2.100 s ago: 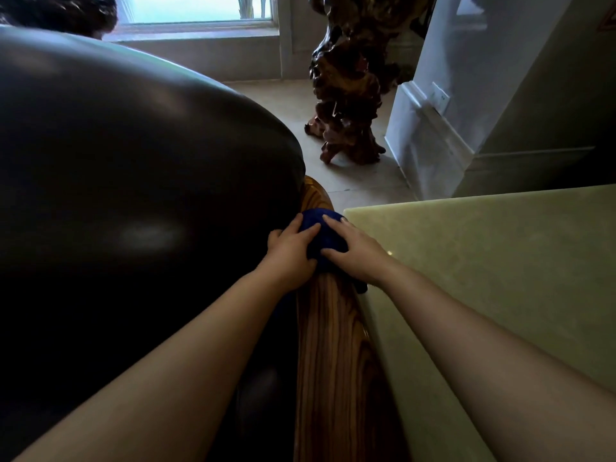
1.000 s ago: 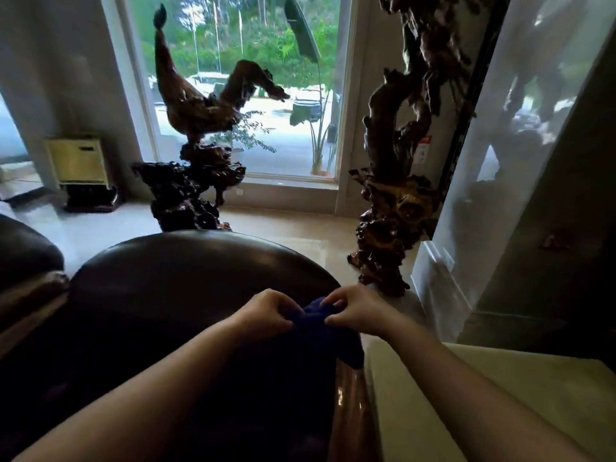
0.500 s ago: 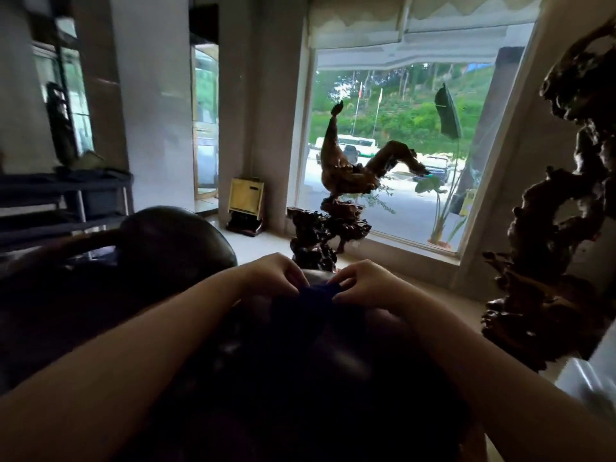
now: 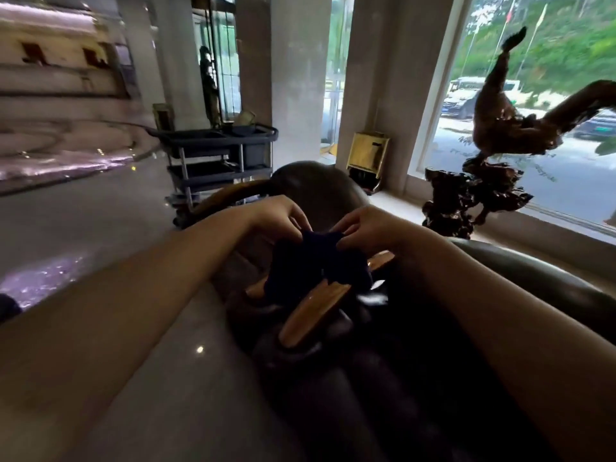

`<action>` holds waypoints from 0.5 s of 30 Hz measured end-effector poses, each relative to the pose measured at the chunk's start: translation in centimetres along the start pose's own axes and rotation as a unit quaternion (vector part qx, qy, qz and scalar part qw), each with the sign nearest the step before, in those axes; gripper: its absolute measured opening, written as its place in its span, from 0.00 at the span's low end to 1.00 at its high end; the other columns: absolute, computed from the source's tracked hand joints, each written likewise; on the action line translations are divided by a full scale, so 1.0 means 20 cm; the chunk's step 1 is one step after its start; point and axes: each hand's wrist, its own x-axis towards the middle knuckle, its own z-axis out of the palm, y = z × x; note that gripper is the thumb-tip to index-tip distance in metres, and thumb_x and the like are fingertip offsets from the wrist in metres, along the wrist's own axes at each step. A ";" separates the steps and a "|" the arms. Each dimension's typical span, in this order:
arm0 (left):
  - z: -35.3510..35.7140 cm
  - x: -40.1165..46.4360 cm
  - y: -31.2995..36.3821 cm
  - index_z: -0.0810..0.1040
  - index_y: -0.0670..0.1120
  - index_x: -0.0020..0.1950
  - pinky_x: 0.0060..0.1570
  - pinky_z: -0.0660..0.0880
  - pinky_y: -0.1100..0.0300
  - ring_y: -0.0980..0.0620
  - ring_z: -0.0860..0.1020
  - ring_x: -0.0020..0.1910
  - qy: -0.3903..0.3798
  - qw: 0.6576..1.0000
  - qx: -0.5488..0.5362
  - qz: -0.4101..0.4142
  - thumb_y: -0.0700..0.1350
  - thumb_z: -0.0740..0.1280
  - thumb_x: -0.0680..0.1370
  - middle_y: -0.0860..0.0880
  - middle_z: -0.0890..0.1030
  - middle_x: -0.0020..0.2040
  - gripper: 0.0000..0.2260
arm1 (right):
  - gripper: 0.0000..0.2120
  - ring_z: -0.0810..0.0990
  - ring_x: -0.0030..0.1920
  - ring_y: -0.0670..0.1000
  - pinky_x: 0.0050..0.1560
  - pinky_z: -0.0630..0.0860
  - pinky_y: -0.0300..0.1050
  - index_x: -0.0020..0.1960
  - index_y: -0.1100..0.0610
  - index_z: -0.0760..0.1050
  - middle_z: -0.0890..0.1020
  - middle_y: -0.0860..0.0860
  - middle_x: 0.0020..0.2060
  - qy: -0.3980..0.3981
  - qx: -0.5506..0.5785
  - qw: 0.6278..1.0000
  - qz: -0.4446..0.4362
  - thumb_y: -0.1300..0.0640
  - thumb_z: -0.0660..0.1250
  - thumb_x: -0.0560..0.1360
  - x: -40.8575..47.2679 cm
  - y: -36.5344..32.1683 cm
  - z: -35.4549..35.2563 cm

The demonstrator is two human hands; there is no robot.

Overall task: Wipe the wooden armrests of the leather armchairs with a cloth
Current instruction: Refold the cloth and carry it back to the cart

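Observation:
A dark blue cloth (image 4: pixel 318 265) hangs in the air between my two hands. My left hand (image 4: pixel 283 216) pinches its top left corner and my right hand (image 4: pixel 365 226) pinches its top right corner. Below the cloth runs a polished wooden armrest (image 4: pixel 313 311) of a dark leather armchair (image 4: pixel 500 328). A second leather armchair (image 4: pixel 320 191) stands just beyond, with its own curved wooden armrest (image 4: pixel 230 193). The cloth hides part of the near armrest and hangs above it, apart from the wood.
A grey service cart (image 4: pixel 216 155) stands on the glossy floor (image 4: pixel 83 211) behind the far chair. A dark carved root sculpture (image 4: pixel 483 181) stands at the window on the right. A small yellow box (image 4: pixel 366 155) leans against the pillar.
The view has swung left, from the window to the lobby and cart. Both hands have lifted the cloth off the first armrest and now hold it spread above another armrest.

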 end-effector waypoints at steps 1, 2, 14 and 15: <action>-0.06 -0.04 -0.11 0.81 0.44 0.51 0.53 0.76 0.57 0.48 0.80 0.50 0.005 1.000 0.000 -0.012 0.37 0.68 0.72 0.43 0.82 0.48 0.09 | 0.10 0.78 0.27 0.38 0.27 0.75 0.32 0.40 0.47 0.80 0.84 0.53 0.39 -0.015 0.001 1.000 -0.007 0.62 0.70 0.67 0.10 -0.07 0.07; -0.10 -0.06 -0.19 0.80 0.42 0.53 0.49 0.77 0.64 0.50 0.80 0.47 0.010 1.000 -0.006 -0.022 0.36 0.67 0.73 0.43 0.81 0.48 0.10 | 0.10 0.79 0.28 0.38 0.28 0.75 0.32 0.40 0.46 0.80 0.84 0.53 0.39 -0.026 -0.001 1.000 -0.014 0.62 0.71 0.67 0.19 -0.12 0.12; -0.77 0.06 -1.35 0.79 0.45 0.53 0.39 0.76 0.63 0.52 0.79 0.46 0.099 0.978 -0.071 -0.168 0.37 0.66 0.73 0.45 0.81 0.50 0.09 | 0.14 0.81 0.46 0.52 0.47 0.78 0.43 0.54 0.55 0.79 0.83 0.57 0.49 -0.133 -0.049 0.981 -0.130 0.60 0.71 0.69 1.54 -0.66 0.66; -0.85 0.09 -1.44 0.79 0.45 0.53 0.39 0.75 0.63 0.53 0.79 0.45 0.108 0.975 -0.074 -0.181 0.37 0.66 0.74 0.46 0.80 0.49 0.10 | 0.14 0.80 0.45 0.50 0.46 0.78 0.41 0.55 0.55 0.79 0.83 0.56 0.50 -0.136 -0.055 0.979 -0.142 0.59 0.71 0.69 1.68 -0.71 0.68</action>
